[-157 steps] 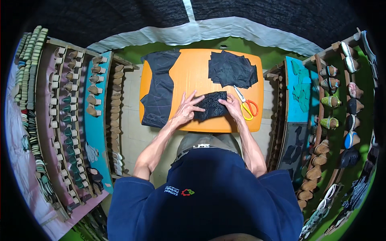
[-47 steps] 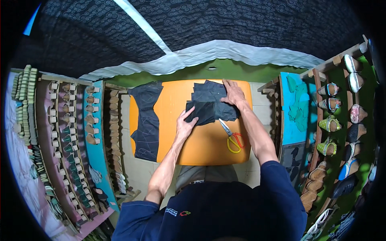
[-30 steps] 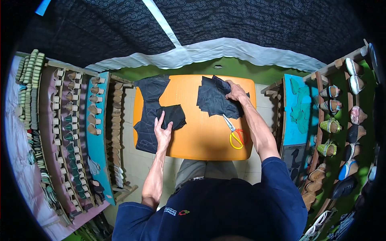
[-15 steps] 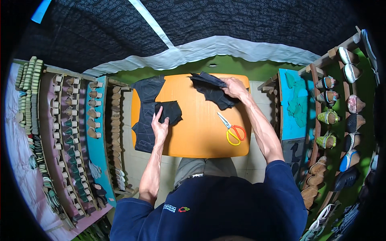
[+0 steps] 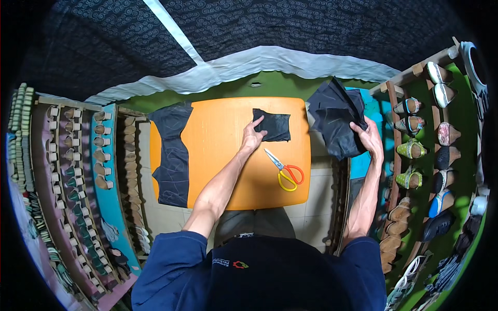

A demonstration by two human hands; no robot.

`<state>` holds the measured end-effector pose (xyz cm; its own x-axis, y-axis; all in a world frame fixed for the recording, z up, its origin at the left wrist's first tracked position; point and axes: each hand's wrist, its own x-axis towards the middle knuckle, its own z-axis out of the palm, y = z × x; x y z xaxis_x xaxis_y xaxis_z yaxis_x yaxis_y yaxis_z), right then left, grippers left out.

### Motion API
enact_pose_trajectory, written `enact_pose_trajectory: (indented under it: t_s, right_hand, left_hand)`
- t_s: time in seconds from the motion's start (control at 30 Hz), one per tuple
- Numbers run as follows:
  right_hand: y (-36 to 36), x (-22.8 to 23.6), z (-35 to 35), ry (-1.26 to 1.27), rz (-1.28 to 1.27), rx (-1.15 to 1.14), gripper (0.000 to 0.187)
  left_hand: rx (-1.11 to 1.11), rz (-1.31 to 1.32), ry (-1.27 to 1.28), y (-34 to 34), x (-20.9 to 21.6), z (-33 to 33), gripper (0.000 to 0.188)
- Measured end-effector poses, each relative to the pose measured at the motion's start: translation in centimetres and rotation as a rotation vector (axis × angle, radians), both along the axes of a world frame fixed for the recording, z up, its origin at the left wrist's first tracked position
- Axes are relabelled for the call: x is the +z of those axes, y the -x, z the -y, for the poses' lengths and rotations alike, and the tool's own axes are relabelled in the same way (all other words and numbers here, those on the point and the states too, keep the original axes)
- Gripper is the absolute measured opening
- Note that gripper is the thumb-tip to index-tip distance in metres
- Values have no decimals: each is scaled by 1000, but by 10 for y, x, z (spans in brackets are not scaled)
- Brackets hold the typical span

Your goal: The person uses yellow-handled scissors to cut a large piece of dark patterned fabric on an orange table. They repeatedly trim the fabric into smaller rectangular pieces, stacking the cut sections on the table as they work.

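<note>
My left hand [image 5: 253, 136] rests over the left edge of a small black fabric piece [image 5: 276, 128] on the orange table. Its index finger and thumb are spread apart on the piece. Off the table's right edge, my right hand [image 5: 369, 138] grips a bunch of larger black fabric pieces [image 5: 336, 124], thumb on top and fingers hidden behind. Scissors [image 5: 282, 168] with one red and one yellow handle lie with their blades together, just below the small piece. A long cut black cloth [image 5: 173, 155] with faint pale lines is spread along the table's left side.
The orange table [image 5: 223, 176] stands before me. Racks of shoes [image 5: 412, 150] line the right side, and a shoe rack [image 5: 78, 181] and light-blue board [image 5: 102, 171] stand at left. A blue-topped surface [image 5: 359, 167] lies beneath the raised fabric. A dark patterned curtain [image 5: 290, 31] hangs at the back.
My left hand and the small black piece have moved right across the table. My right hand has carried the larger black pieces right, past the table's edge. The scissors stay in place.
</note>
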<state>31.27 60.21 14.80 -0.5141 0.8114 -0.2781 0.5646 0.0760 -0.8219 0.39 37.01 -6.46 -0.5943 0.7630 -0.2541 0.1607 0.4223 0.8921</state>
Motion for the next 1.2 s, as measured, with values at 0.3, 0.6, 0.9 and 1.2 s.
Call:
enact_pose_trajectory:
  t_s: [0.3, 0.6, 0.9, 1.2]
  right_hand:
    - [165, -97, 47, 818, -168, 233, 69]
    - [210, -208, 22, 508, 154, 812, 62]
    - [235, -180, 15, 253, 583, 802, 56]
    - [254, -171, 27, 54, 685, 842, 61]
  left_hand:
    - [-98, 373, -432, 7, -32, 23, 60]
    - [187, 629, -558, 8, -28, 29, 54]
    - [385, 749, -490, 33, -21, 35, 37]
    - [-435, -806, -171, 11, 33, 23, 44]
